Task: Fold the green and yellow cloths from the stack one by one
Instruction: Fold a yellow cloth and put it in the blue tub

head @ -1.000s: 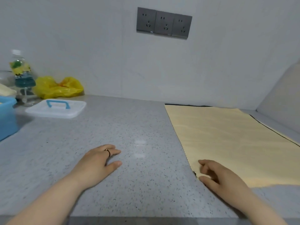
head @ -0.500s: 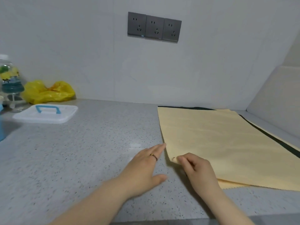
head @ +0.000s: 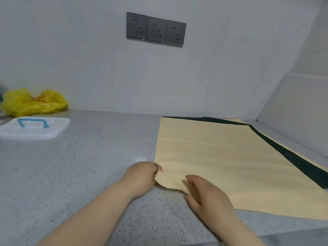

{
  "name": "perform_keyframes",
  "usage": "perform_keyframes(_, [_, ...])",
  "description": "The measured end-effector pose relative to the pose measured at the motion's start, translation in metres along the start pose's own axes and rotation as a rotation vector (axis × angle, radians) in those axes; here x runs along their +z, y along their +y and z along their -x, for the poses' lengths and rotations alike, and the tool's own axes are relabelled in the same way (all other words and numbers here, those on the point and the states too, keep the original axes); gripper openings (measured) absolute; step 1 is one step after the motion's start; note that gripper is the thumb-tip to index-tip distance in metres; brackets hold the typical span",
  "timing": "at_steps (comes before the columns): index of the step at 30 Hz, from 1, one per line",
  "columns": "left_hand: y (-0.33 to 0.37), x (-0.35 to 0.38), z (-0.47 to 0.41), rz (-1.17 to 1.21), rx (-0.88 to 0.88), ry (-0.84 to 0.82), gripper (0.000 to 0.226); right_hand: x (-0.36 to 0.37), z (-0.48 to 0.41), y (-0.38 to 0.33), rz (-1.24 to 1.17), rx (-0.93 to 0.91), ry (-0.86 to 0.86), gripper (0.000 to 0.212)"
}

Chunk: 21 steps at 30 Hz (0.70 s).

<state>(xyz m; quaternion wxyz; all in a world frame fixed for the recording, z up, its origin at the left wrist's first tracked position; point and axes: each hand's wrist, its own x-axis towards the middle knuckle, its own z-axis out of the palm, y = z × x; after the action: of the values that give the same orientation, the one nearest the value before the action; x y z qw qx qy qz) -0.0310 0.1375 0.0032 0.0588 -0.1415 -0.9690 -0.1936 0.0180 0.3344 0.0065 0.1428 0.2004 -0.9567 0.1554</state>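
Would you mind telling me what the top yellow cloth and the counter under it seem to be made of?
The yellow cloth looks like thin, matte microfibre or similar woven fabric: its near edge is zigzag-cut and it ripples softly where the left hand lifts the corner. The counter looks like speckled grey stone or composite, smooth with faint glare.

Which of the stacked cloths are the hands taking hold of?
The pale yellow top cloth: left hand and right hand lift its near corner. The dark green cloth beneath lies flat, untouched.

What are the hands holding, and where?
Both hands, left and right, grip the top yellow cloth at its raised near-left corner.
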Motion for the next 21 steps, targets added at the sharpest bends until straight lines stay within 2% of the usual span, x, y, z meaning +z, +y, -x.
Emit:
perform_keyframes(5, [-0.03, -0.022, 0.018, -0.028, -0.062, 0.019, 0.031, -0.002, 0.0, 0.006, 0.077, -0.043, 0.027, 0.032])
perform_keyframes(9, [-0.056, -0.042, 0.044, -0.1, -0.18, 0.042, 0.039, -0.003, 0.001, 0.004, 0.083, -0.121, 0.041, 0.028])
perform_keyframes(12, [-0.077, -0.057, 0.071, -0.083, -0.289, 0.096, 0.048, -0.007, 0.002, -0.003, 0.11, -0.222, 0.087, 0.037])
perform_keyframes(15, [-0.098, -0.069, 0.101, 0.005, -0.375, 0.159, 0.051, -0.005, -0.001, -0.008, 0.114, -0.308, 0.127, 0.036])
perform_keyframes(21, [-0.129, -0.077, 0.15, 0.068, -0.473, 0.225, 0.048, -0.012, -0.002, -0.009, 0.197, -0.25, 0.1, 0.053])
